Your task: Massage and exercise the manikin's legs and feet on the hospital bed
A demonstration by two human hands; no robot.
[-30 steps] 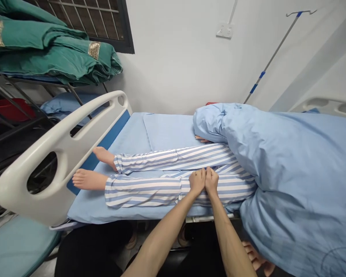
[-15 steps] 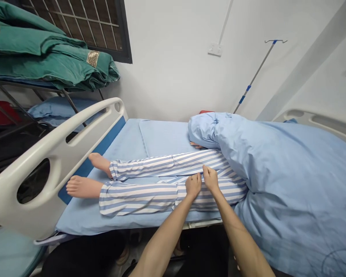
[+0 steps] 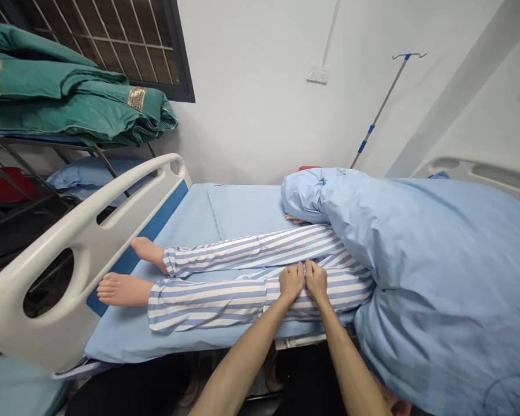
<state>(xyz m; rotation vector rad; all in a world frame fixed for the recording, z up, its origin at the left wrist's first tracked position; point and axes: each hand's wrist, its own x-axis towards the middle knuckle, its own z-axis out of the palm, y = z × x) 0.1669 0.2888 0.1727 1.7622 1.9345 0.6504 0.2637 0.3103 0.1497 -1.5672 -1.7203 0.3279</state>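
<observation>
Our left hand (image 3: 291, 283) and our right hand (image 3: 316, 280) rest side by side on the striped trousers (image 3: 225, 294) of a figure lying on a bed, at the thighs. Both hands are curled, with the fingertips close together on the cloth, near the gap between the two legs. We cannot tell whether they pinch the fabric or only press on it.

The trouser legs run towards the foot of the bed and stop short of two bare feet (image 3: 123, 289). The upper body lies under a blue quilt (image 3: 437, 248), and a small hand (image 3: 294, 219) shows just below its bunched edge. The bed has a blue sheet (image 3: 177, 341), and a white footboard (image 3: 82, 214) stands beside the feet, between us and the metal rack (image 3: 21, 141).

That rack is the main holder here: folded green blankets (image 3: 69, 110) lie on its top shelf, with a blue pillow (image 3: 91, 182) below them. A red basin (image 3: 8, 188) sits lower down, partly hidden, so we cannot see what is in it. Behind the bed, a drip pole (image 3: 381, 110) leans against the wall, near a wall socket (image 3: 318, 74).
</observation>
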